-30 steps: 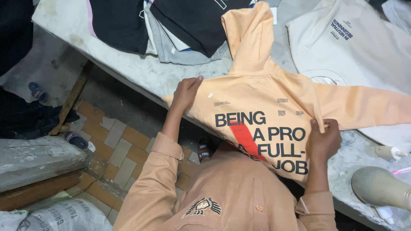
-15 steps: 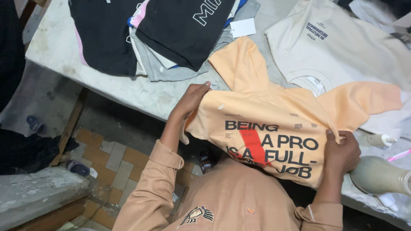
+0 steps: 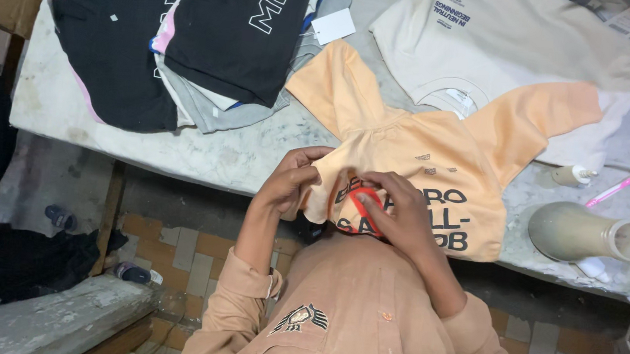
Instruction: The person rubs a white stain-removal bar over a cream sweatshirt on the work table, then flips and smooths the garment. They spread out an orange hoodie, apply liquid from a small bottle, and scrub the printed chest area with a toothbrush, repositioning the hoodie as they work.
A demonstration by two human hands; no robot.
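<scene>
The peach hoodie [image 3: 436, 164] lies face up at the near edge of the counter [image 3: 204, 157], its hood pointing away toward the far side and one sleeve stretched out to the right over a cream sweatshirt [image 3: 505, 42]. Its lower hem hangs just over the counter edge, against the person's chest. Both hands are clamped on the hoodie's lower left part: the left hand [image 3: 290, 181] pinches a bunched fold of the fabric at the edge, and the right hand [image 3: 395, 209] presses fingers down on the printed front beside a red mark, so the cloth gathers between them. The two hands sit close together, almost touching. To the left on the counter lies a stack of dark shirts [image 3: 229, 35] with white lettering, over a grey garment [image 3: 237, 115], and beside it a black shirt [image 3: 116, 41] with pink trim. A white paper tag [image 3: 333, 26] rests at the stack's right edge, just beyond the hood. At the right end of the counter stand a pale ceramic vessel [image 3: 588, 234] lying on its side, a small bottle [image 3: 571, 175] and a pink toothbrush [image 3: 629, 181], all well apart from the hands.
</scene>
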